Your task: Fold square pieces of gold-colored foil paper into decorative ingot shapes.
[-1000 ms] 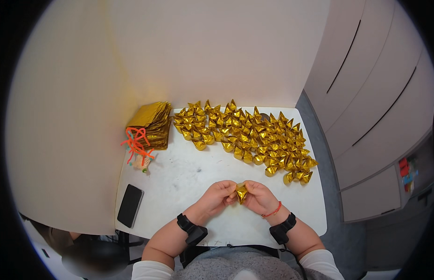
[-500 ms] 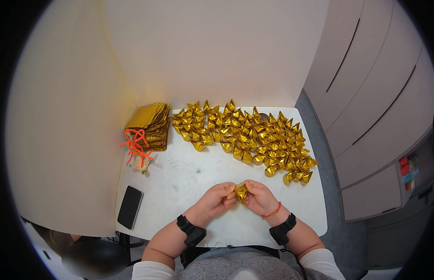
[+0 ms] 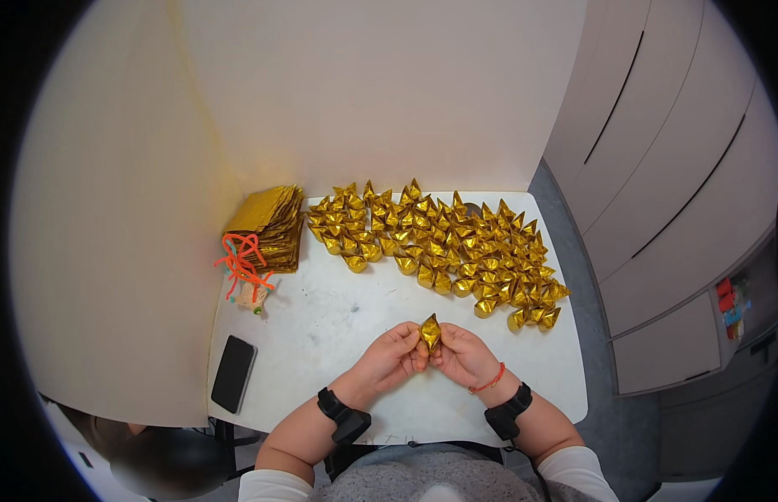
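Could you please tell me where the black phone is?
In the head view, the black phone lies by the left edge of the table, nearer the person than the orange strips and left of the left hand.

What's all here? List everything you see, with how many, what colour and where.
Table: one, white, centre
Walls: two, off-white, behind and left
Floor: one, grey, right
Cabinets: several, pale, far right
Folded pieces: dozens, gold, table's back and right
Sheet stack: one, gold, back left
Strands: several, orange-red, by the stack
Phone: one, black, front left
Rounded object: one, dark, blurred, lower left
Held piece: one, gold, front centre
Bracelet: one, red, right wrist
Wrist bands: two, black, one per forearm
Sleeves: two, white, lower edge
Left hand: one, bare, on held piece
Right hand: one, bare, on held piece
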`<state>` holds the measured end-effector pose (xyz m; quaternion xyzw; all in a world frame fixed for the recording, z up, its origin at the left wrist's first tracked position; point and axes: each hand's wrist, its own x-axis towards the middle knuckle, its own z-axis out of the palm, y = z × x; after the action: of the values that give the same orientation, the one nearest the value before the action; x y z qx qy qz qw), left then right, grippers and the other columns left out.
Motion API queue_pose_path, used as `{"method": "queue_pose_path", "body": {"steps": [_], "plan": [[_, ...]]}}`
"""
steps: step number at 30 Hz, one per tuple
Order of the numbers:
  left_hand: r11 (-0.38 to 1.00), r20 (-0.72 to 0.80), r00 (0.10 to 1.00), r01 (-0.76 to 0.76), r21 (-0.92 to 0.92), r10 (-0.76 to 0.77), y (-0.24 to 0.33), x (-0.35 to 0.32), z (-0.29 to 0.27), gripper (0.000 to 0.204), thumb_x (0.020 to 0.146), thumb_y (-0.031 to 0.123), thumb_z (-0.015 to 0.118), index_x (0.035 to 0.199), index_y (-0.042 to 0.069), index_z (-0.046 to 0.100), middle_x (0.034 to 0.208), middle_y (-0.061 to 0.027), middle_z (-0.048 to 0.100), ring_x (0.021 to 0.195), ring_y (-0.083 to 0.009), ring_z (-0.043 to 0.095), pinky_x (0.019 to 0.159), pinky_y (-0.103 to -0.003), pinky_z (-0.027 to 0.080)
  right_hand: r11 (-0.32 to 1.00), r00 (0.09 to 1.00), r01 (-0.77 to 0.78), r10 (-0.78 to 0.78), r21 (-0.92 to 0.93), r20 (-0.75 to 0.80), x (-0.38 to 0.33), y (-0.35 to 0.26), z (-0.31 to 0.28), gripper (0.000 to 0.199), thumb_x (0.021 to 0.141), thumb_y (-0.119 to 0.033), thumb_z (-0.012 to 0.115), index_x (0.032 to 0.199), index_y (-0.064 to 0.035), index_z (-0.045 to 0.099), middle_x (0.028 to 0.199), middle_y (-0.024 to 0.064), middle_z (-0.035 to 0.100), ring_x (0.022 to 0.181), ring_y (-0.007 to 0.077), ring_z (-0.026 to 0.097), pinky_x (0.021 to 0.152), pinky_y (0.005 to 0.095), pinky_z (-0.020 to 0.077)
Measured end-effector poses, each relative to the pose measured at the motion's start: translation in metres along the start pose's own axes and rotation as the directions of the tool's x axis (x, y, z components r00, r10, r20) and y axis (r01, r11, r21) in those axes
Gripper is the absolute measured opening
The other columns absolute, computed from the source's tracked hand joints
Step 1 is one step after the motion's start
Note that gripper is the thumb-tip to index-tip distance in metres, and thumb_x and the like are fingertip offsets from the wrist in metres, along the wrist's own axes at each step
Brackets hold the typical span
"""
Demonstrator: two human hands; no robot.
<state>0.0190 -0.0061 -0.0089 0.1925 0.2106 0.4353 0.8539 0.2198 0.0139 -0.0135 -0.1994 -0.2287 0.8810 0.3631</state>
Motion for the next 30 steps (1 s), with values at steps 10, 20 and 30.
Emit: {"method": "queue_pose_path", "body": {"steps": [10, 20, 30], "plan": [[0.998, 0.062, 0.998, 0.018, -0.053, -0.015, 0.002, 0.002, -0.004, 0.017, 0.109, 0.019, 0.052, 0.11, 0.004, 0.059, 0.085, -0.0081, 0.067, 0.069, -0.0184, 0.063, 0.071, -0.031, 0.051, 0.998, 0.997, 0.068, -0.069, 0.006, 0.045, 0.002, 0.009, -0.013, 0.033, 0.112, -0.026, 0.047, 0.12, 0.002, 0.061, 0.107, 0.0145, 0.069, 0.087, 0.0188, 0.061, 0.08, 0.0304, 0.0483], [0.987, 0.026, 0.996, -0.083, 0.136, 0.08, -0.002, 0.003, -0.006, 0.018, 0.104, 0.016, 0.062, 0.118, 0.006, 0.058, 0.096, -0.0063, 0.064, 0.072, -0.0158, 0.058, 0.07, -0.029, 0.047, 0.993, 0.995, 0.039, -0.048, 0.111, 0.086, 0.005, 0.003, -0.016, 0.028, 0.111, -0.027, 0.048, 0.116, -0.0028, 0.062, 0.104, 0.0075, 0.064, 0.085, 0.0169, 0.055, 0.078, 0.0318, 0.0463], [-0.263, 0.432, 0.667, -0.344, 0.901, 0.607, -0.001, 0.006, 0.016, 0.077, 0.066, 0.019, 0.095, 0.133, 0.007, 0.059, 0.123, -0.0118, 0.059, 0.11, -0.0294, 0.056, 0.094, -0.04, 0.048, 0.997, 0.997, -0.046, 0.049, 0.056, -0.066, 0.004, -0.004, -0.002, 0.022, 0.109, -0.024, 0.051, 0.116, -0.0046, 0.06, 0.103, 0.0041, 0.062, 0.086, 0.0155, 0.057, 0.082, 0.0319, 0.0501]]}}
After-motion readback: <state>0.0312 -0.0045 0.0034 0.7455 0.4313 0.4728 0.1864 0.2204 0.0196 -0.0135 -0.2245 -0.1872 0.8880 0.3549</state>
